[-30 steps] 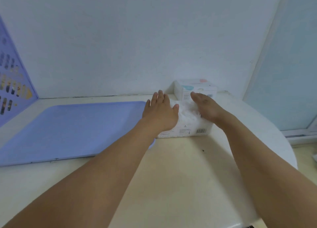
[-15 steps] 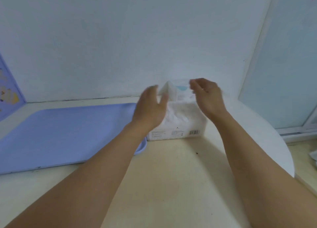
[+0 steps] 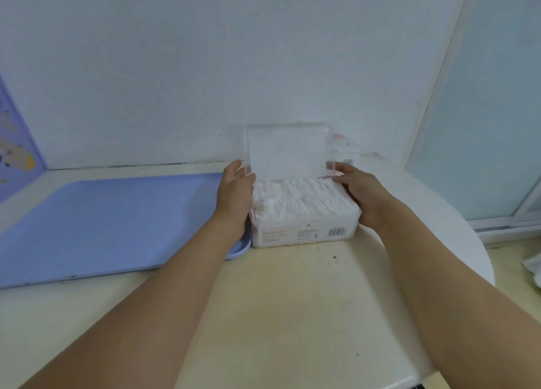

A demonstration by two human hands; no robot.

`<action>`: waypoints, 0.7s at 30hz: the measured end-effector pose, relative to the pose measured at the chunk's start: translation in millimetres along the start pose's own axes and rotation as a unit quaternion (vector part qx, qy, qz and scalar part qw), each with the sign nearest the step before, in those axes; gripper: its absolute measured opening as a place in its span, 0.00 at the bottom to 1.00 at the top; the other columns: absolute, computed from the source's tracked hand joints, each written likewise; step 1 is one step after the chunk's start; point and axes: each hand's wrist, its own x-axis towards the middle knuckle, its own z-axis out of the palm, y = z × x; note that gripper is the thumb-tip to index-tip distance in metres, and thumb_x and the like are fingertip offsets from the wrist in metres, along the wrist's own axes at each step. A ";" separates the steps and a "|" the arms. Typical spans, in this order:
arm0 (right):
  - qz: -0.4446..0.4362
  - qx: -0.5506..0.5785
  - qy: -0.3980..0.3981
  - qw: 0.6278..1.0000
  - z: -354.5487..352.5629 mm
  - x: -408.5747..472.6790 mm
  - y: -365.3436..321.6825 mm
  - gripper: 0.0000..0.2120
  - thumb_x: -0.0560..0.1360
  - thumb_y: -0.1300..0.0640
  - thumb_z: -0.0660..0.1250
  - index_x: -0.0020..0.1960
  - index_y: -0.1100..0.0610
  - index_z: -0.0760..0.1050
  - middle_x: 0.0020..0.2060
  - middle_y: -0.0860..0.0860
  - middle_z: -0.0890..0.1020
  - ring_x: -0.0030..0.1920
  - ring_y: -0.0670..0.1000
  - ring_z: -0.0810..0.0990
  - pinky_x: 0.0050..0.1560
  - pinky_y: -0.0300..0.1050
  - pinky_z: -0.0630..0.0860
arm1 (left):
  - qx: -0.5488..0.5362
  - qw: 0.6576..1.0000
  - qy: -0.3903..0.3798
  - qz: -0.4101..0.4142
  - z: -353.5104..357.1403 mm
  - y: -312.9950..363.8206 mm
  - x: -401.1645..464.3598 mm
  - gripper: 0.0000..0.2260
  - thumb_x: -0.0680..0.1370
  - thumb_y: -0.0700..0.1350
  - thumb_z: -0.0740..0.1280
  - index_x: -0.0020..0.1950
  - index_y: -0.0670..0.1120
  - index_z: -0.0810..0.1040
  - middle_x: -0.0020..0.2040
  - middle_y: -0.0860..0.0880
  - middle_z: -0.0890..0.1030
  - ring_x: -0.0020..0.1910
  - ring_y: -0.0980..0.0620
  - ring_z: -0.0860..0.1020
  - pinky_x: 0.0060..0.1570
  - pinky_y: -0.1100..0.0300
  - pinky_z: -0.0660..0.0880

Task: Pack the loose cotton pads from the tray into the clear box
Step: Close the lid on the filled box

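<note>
The clear box (image 3: 304,233) stands on the table right of the blue tray (image 3: 102,224). White cotton pads (image 3: 298,196) fill it to the brim. Its clear lid (image 3: 288,148) is held upright above the box's far edge. My left hand (image 3: 235,191) pinches the lid's lower left corner. On the other side, my right hand (image 3: 355,188) grips the lower right corner. The tray's visible surface is bare of pads.
A small white carton (image 3: 347,154) with a barcode stands behind the box against the wall. A purple perforated panel (image 3: 14,142) leans at the far left. The table's rounded edge (image 3: 480,259) curves on the right, near a window frame.
My hands left the pads in the box, rose, and took the clear lid by its two lower corners. The lid now stands upright above the box.
</note>
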 end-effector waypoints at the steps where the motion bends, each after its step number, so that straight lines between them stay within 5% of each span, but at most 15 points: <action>1: -0.020 0.016 0.001 1.000 2.0 -2.3 0.1 0.15 0.80 0.67 0.58 0.58 0.55 0.80 0.51 0.55 0.86 0.45 0.53 0.86 0.43 0.45 0.82 | -0.008 1.000 -0.005 0.007 2.6 3.0 -6.9 0.16 0.84 0.47 0.62 0.72 0.51 0.73 0.65 0.49 0.80 0.62 0.48 0.80 0.67 0.47 0.75; 3: -0.061 0.096 -0.018 0.993 5.8 -4.0 1.3 0.15 0.78 0.61 0.56 0.53 0.56 0.82 0.48 0.55 0.85 0.47 0.55 0.84 0.47 0.48 0.80 | -0.034 0.999 -0.032 0.008 6.7 8.5 -19.1 0.22 0.84 0.63 0.53 0.66 0.53 0.78 0.60 0.49 0.84 0.60 0.49 0.81 0.65 0.50 0.75; 6: -0.072 0.212 -0.065 0.972 2.1 -4.8 0.5 0.25 0.78 0.49 0.52 0.37 0.61 0.82 0.48 0.56 0.85 0.52 0.57 0.81 0.54 0.50 0.77 | -0.091 0.992 -0.083 0.012 2.5 13.9 -20.6 0.31 0.81 0.69 0.49 0.53 0.49 0.84 0.53 0.49 0.86 0.55 0.49 0.84 0.58 0.50 0.79; 8: -0.071 0.143 -0.079 0.984 -1.7 -1.9 -2.3 0.33 0.80 0.42 0.54 0.26 0.62 0.77 0.51 0.58 0.86 0.54 0.58 0.81 0.59 0.52 0.75 | -0.038 0.991 -0.130 0.008 -4.2 18.6 -19.0 0.25 0.78 0.66 0.62 0.40 0.46 0.83 0.53 0.53 0.86 0.55 0.50 0.83 0.63 0.48 0.77; 10: -0.073 -0.030 -0.094 0.992 -4.0 -1.8 -4.1 0.31 0.80 0.41 0.61 0.25 0.60 0.74 0.53 0.55 0.86 0.51 0.57 0.82 0.54 0.50 0.75 | 0.132 0.970 -0.195 0.053 -12.1 24.3 -14.7 0.19 0.68 0.62 0.73 0.35 0.45 0.80 0.57 0.58 0.83 0.59 0.53 0.79 0.68 0.50 0.71; 13: -0.123 -0.222 -0.129 0.959 -9.9 -6.5 -6.5 0.18 0.76 0.51 0.73 0.31 0.56 0.75 0.48 0.49 0.87 0.51 0.54 0.83 0.54 0.47 0.74 | 0.359 0.886 -0.274 0.106 -20.3 39.5 -20.1 0.28 0.60 0.64 0.78 0.40 0.44 0.72 0.60 0.58 0.77 0.57 0.55 0.76 0.57 0.57 0.68; 16: -0.109 -0.285 -0.188 0.934 -16.2 -6.8 -8.8 0.24 0.71 0.55 0.79 0.30 0.52 0.64 0.31 0.45 0.73 0.43 0.47 0.78 0.61 0.46 0.69 | 0.487 0.815 -0.299 0.101 -20.4 48.4 -28.2 0.30 0.58 0.63 0.81 0.43 0.51 0.65 0.56 0.55 0.75 0.51 0.48 0.74 0.46 0.57 0.68; 21: -0.131 -0.368 -0.145 0.909 -5.0 -10.7 -14.8 0.28 0.68 0.48 0.80 0.30 0.51 0.60 0.25 0.43 0.64 0.30 0.46 0.63 0.35 0.41 0.60 | 0.517 0.801 -0.284 0.103 -13.9 42.9 -30.6 0.29 0.64 0.52 0.83 0.46 0.50 0.63 0.50 0.57 0.69 0.41 0.54 0.66 0.38 0.59 0.64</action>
